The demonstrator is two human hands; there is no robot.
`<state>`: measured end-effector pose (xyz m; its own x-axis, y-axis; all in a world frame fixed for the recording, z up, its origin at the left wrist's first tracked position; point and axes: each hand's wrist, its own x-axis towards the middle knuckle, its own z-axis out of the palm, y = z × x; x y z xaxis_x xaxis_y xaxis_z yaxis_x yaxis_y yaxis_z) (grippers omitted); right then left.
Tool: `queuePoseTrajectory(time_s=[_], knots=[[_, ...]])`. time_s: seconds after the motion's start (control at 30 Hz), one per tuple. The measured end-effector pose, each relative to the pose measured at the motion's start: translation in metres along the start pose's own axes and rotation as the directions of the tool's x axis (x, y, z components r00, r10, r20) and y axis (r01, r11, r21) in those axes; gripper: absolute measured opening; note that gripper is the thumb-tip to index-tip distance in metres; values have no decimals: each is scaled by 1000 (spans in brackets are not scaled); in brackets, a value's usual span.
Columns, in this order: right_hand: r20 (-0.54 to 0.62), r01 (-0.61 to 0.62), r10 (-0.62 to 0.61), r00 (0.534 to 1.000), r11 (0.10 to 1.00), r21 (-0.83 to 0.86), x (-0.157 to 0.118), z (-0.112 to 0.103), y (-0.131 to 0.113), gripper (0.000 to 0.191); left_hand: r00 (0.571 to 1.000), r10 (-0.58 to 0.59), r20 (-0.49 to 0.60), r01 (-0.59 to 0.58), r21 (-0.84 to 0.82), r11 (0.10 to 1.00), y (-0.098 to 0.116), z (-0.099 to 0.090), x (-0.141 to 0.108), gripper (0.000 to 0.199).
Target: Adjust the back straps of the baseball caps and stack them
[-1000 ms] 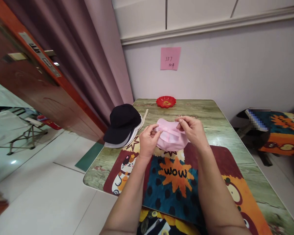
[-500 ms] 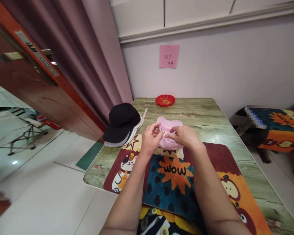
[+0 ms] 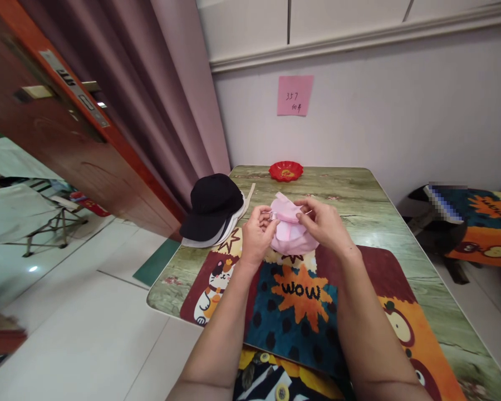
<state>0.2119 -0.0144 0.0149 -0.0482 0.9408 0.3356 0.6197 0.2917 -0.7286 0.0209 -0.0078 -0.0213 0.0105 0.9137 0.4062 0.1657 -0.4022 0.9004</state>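
A pink cap (image 3: 294,240) is between my two hands, over the top edge of the patterned mat (image 3: 292,334). My left hand (image 3: 259,229) pinches the cap's left side, where a small shiny buckle shows near the thumb. With fingers and thumb together, my right hand (image 3: 321,220) grips the right side of the cap. A pink strap end (image 3: 283,198) sticks up at the cap's far side. To the left, a black cap (image 3: 212,206) lies on top of lighter caps (image 3: 229,229) at the table's left edge.
A red scalloped dish (image 3: 286,171) stands at the far side of the wood-patterned table (image 3: 354,195). Behind it, a pink note (image 3: 295,96) is on the wall. An open door (image 3: 62,128) and a curtain (image 3: 179,83) are at the left.
The strap end now points up away from the cap, and the cap has turned in my hands. My right hand has shifted slightly toward the cap's far side. The view has moved a little.
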Motion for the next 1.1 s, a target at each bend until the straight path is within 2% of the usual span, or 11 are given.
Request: queuePoseTrajectory(time_s=[0.1, 0.2, 0.33, 0.53, 0.63, 0.8, 1.1], knots=[[4, 7, -7, 1000, 983, 181, 0, 2, -1, 28, 1000, 20, 1, -20, 12, 1000, -1, -1, 0, 27], [18, 3, -8, 1000, 962, 272, 0, 6, -2, 27, 999, 46, -5, -46, 57, 997, -4, -2, -1, 31], [-18, 2, 3, 1000, 958, 288, 0, 8, -2, 28, 997, 77, -8, -75, 109, 991, -5, -3, -2, 26], [-49, 55, -42, 998, 955, 292, -1, 5, -4, 31, 965, 253, -68, -223, 297, 929, 7, -7, -4, 20], [-91, 86, -57, 994, 929, 359, -2, 2, -8, 31, 952, 296, -74, -254, 345, 904, 14, -9, -5, 20], [-47, 19, 5, 999, 872, 489, -5, 1, -19, 33, 953, 300, -47, -263, 367, 892, 21, -8, -6, 20], [74, -49, 24, 997, 931, 361, 1, 18, -4, 29, 972, 223, -80, -197, 249, 948, 16, -6, -7, 21]])
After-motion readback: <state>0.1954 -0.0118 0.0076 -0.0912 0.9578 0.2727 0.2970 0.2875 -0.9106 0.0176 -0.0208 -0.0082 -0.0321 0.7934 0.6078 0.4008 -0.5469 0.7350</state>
